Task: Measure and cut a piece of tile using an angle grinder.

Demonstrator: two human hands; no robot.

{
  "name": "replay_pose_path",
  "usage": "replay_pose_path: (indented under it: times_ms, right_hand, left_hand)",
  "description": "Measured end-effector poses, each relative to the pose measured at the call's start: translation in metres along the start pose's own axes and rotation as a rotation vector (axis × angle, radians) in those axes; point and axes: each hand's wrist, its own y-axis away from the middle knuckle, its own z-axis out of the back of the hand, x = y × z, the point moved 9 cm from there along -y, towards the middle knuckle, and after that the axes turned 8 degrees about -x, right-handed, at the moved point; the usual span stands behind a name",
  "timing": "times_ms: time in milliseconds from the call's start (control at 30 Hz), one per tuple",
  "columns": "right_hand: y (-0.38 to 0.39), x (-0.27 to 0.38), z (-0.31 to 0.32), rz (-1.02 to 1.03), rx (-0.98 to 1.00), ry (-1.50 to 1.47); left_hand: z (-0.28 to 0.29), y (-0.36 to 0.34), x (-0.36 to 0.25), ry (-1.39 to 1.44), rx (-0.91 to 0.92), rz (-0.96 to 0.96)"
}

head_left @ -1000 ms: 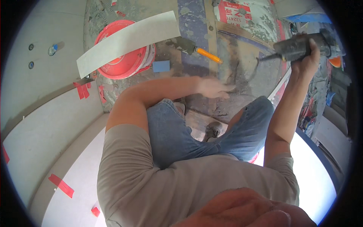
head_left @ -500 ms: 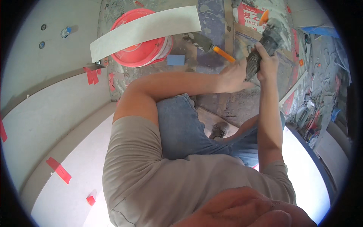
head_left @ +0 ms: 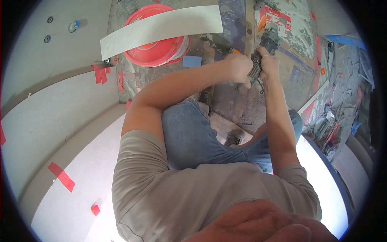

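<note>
Between two hands (head_left: 239,68) (head_left: 269,65), one grinder (head_left: 270,39)

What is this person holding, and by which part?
A dark power tool: the right hand grips it around the body, behind its head. The left hand is at its rear end; whether it grips cannot be told.

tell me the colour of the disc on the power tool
Orange: the disc on the power tool shows in the head view.
</note>
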Motion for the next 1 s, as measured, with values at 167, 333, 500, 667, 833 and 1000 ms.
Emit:
replay_pose_path:
  times_ms: [167, 333, 500, 667, 833, 1000]
  right_hand:
    - [0.003, 0.000, -0.010, 0.013, 0.023, 0.050]
    - [0.006, 0.009, -0.027, 0.002, 0.287, 0.181]
    - [0.010, -0.008, -0.041, -0.260, 0.519, 0.193]
    - [0.016, -0.018, -0.046, -0.326, 0.573, 0.164]
    - [0.040, -0.020, -0.061, -0.300, 0.616, 0.228]
    - [0.047, -0.018, -0.064, -0.262, 0.625, 0.212]
  left_hand:
    - [-0.026, 0.014, 0.020, 0.058, -0.234, 0.210]
    - [0.057, 0.032, 0.041, -0.118, -0.293, -0.051]
    - [0.160, 0.142, 0.214, -0.643, -1.057, 0.470]
    - [0.154, 0.158, 0.214, -0.508, -1.105, 0.484]
    - [0.160, 0.167, 0.213, -0.480, -1.203, 0.469]
    - [0.159, 0.165, 0.209, -0.483, -1.231, 0.428]
